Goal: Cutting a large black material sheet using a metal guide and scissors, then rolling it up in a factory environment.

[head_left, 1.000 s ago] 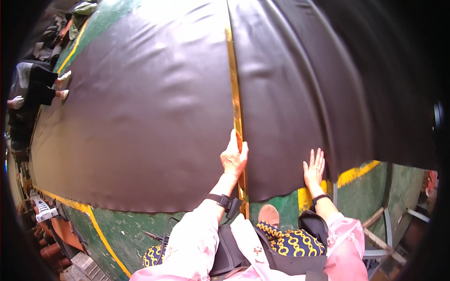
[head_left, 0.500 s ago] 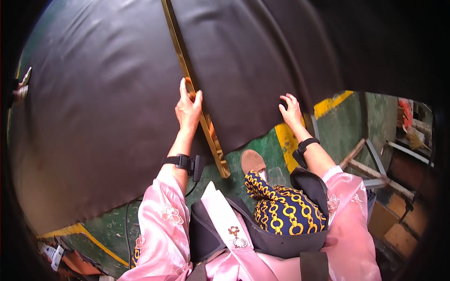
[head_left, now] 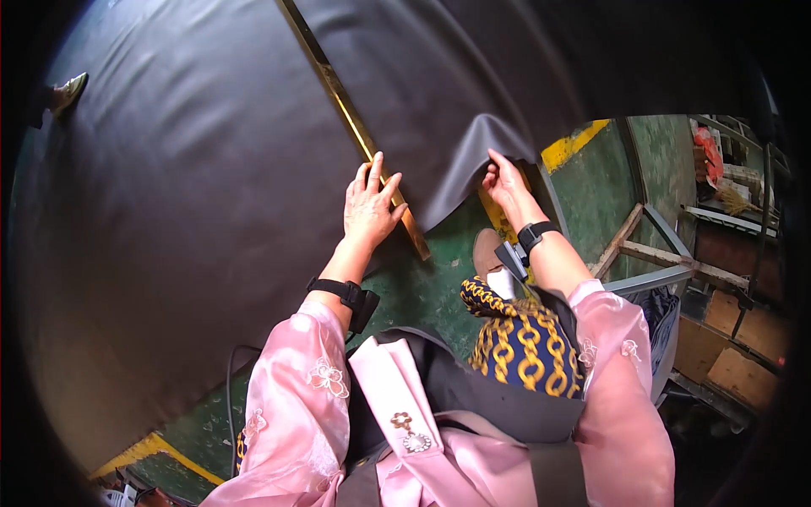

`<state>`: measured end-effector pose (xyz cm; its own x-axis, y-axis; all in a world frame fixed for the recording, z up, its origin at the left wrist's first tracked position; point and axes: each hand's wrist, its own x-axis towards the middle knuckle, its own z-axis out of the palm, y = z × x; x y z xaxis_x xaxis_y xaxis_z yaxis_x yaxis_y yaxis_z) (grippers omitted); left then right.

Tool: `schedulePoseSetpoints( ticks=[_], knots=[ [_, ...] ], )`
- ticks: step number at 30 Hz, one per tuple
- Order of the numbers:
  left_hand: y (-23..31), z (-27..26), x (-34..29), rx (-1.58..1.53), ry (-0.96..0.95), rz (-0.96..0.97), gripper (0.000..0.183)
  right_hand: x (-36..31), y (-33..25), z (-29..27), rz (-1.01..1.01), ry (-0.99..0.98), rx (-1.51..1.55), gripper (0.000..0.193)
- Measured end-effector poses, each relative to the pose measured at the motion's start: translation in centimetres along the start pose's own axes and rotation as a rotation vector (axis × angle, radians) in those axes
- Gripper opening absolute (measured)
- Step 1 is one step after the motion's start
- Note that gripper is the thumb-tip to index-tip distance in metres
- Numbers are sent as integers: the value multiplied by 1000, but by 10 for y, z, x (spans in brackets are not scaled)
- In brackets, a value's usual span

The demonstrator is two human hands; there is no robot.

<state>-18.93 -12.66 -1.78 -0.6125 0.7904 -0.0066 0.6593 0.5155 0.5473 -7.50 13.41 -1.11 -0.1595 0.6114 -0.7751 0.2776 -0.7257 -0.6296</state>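
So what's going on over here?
A person is working bare-handed on a large dark sheet spread over the green floor. The left hand rests, fingers spread, on a long gold-coloured bar lying across the sheet. The right hand holds up part of the near edge, which stands in a peaked fold. Another person's shoe shows at the far left.

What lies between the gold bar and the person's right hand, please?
In the head view, dark sheet lies between the gold bar and the right hand, its near edge raised into a fold at that hand.
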Motion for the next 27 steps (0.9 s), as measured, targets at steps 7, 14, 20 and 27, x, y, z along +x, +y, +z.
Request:
schedulePoseSetpoints(
  ticks=[7, 14, 20, 27],
  knots=[
    [4, -7, 14, 50, -43, -134, 52, -2, -17, 5, -277, -64, -585, 38],
    [47, 18, 60, -12, 115, -547, 50, 21, -11, -39, -243, -186, -656, 44],
    [73, 39, 99, -37, 268, -553, 48, 37, -16, -50, -219, -462, -692, 29],
    [62, 23, 121, 15, 372, -561, 39, 32, -25, -51, -249, -508, -860, 34]
  ],
)
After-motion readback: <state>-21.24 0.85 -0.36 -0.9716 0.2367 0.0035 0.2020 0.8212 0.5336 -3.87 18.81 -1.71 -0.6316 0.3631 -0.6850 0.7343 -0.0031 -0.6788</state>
